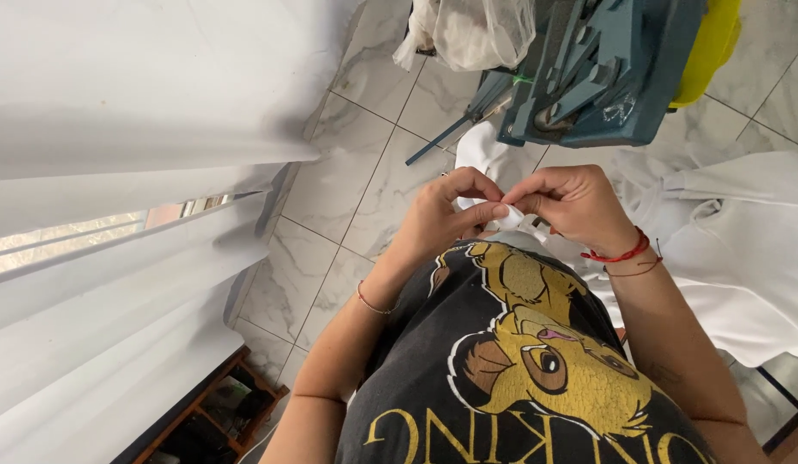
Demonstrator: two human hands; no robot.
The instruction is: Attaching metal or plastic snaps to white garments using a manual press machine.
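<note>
Both of my hands meet in front of my chest, pinching a small piece of white fabric (507, 216) between the fingertips. My left hand (446, 215) grips it from the left with thumb and forefinger; a thin bracelet sits on that wrist. From the right, my right hand (571, 206) holds the same piece, with red thread bracelets on its wrist. Most of the fabric piece is hidden by my fingers.
A blue-grey metal machine (588, 73) stands on the marble tile floor (365, 189) ahead, with a yellow object (708, 47) behind it. White cloth (743, 249) lies to the right. White curtains (115, 129) hang at left; a dark wooden shelf (219, 408) sits below them.
</note>
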